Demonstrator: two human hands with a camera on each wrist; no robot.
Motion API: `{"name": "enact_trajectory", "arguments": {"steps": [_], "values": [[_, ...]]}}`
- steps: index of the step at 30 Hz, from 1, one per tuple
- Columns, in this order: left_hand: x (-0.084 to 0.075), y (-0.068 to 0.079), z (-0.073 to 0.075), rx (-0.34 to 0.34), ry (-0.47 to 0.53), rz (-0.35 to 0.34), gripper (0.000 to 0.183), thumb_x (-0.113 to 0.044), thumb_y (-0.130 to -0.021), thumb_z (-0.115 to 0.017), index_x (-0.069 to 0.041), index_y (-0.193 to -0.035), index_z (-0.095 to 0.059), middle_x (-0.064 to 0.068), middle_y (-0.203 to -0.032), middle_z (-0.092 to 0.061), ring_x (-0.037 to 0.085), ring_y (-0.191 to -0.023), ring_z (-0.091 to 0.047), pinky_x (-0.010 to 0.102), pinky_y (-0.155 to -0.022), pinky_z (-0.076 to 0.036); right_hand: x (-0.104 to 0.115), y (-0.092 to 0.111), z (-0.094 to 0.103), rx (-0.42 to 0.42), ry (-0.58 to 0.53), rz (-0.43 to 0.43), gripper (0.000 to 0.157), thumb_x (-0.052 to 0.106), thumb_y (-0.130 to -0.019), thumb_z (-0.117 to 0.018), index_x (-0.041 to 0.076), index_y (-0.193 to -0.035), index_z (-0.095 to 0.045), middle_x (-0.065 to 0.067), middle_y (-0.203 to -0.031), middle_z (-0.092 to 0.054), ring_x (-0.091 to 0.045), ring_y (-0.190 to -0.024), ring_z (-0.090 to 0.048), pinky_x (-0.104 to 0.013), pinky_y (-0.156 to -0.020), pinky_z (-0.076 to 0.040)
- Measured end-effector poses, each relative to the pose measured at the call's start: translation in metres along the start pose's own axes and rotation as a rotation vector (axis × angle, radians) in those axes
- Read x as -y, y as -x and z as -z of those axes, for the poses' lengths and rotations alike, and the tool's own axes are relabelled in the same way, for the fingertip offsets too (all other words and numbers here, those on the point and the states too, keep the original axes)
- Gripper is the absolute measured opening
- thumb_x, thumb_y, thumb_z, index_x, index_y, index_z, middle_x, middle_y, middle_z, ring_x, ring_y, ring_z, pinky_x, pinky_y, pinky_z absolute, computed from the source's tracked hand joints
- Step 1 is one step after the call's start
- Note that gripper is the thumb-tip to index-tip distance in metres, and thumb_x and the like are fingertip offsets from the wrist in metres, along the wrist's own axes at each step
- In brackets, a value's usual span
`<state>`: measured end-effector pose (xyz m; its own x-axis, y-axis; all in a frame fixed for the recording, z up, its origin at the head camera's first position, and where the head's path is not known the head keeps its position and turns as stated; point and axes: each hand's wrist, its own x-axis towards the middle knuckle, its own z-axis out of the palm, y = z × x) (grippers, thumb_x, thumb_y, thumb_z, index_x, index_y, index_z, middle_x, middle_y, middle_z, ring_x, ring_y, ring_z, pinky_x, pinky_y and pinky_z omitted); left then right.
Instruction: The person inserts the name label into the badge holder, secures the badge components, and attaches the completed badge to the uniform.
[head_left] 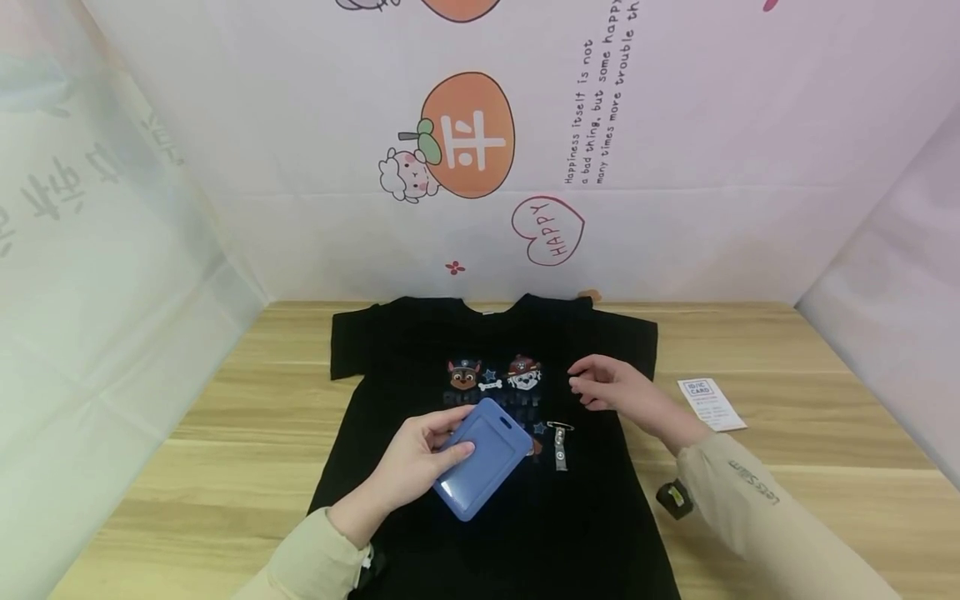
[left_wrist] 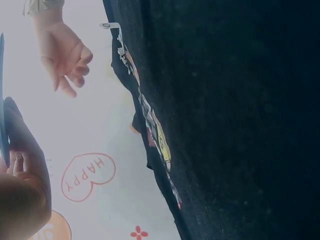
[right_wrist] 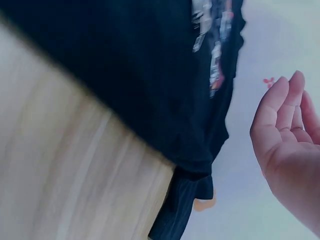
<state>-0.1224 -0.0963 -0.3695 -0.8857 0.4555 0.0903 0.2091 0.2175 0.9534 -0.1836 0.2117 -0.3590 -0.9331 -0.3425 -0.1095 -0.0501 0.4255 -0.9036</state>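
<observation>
My left hand (head_left: pixel 418 454) grips a blue ID card holder (head_left: pixel 483 462) by its left edge, thumb across its front. The holder is tilted, its slotted end pointing up and right, and it hangs over a black T-shirt (head_left: pixel 420 542) with cartoon dogs on the chest. In the left wrist view, only a thin edge of the holder shows. My right hand (head_left: pixel 611 387) hovers over the right side of the shirt, fingers loosely bent and nothing in them. Below that hand, a strap clip with a safety pin (head_left: pixel 560 447) lies on the shirt.
A white printed card (head_left: pixel 712 405) lies on the wooden table (head_left: pixel 810 500), right of the shirt. White printed cloth (head_left: pixel 315 225) rises behind the table and on both sides. A black wrist device (head_left: pixel 675 498) sits at the right cuff.
</observation>
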Motion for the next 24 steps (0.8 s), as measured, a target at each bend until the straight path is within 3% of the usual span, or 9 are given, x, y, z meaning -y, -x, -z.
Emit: {"name": "enact_trajectory", "arguments": {"steps": [5,10,19,24], "values": [[-0.001,0.0,0.0,0.001,0.006,0.005,0.043,-0.007,-0.092,-0.059,0.002,-0.133,-0.05,0.024,-0.112,-0.063,0.027,-0.095,-0.067,0.028,-0.075,-0.057,0.007,0.011,-0.002,-0.001,-0.131,-0.017,0.043,0.028,-0.097,-0.054,-0.003,-0.126,-0.046,-0.019,-0.108,-0.058,-0.026,-0.094,-0.057,-0.024,-0.082,-0.052],[-0.002,0.0,-0.001,-0.001,0.022,0.009,0.043,-0.008,-0.092,-0.059,0.003,-0.133,-0.05,0.025,-0.112,-0.063,0.028,-0.096,-0.067,0.03,-0.075,-0.057,0.015,0.021,-0.011,-0.003,-0.199,0.027,0.038,0.024,-0.098,-0.053,-0.004,-0.122,-0.046,-0.007,-0.1,-0.059,-0.018,-0.089,-0.057,-0.022,-0.081,-0.052],[-0.002,-0.001,-0.002,0.004,0.037,0.026,0.042,-0.009,-0.093,-0.059,0.002,-0.132,-0.051,0.024,-0.113,-0.064,0.026,-0.096,-0.067,0.03,-0.076,-0.057,0.03,0.041,-0.036,-0.025,-0.067,0.269,0.025,0.014,-0.095,-0.055,-0.002,-0.115,-0.054,-0.021,-0.109,-0.057,-0.01,-0.093,-0.057,-0.021,-0.083,-0.05],[-0.003,-0.002,-0.004,0.006,0.052,0.042,0.041,-0.008,-0.093,-0.059,0.001,-0.132,-0.051,0.025,-0.113,-0.064,0.027,-0.096,-0.067,0.031,-0.076,-0.057,0.03,0.046,-0.047,-0.035,0.005,0.453,0.021,0.004,-0.091,-0.059,0.002,-0.113,-0.058,-0.015,-0.109,-0.058,-0.007,-0.097,-0.056,-0.02,-0.087,-0.049]]}}
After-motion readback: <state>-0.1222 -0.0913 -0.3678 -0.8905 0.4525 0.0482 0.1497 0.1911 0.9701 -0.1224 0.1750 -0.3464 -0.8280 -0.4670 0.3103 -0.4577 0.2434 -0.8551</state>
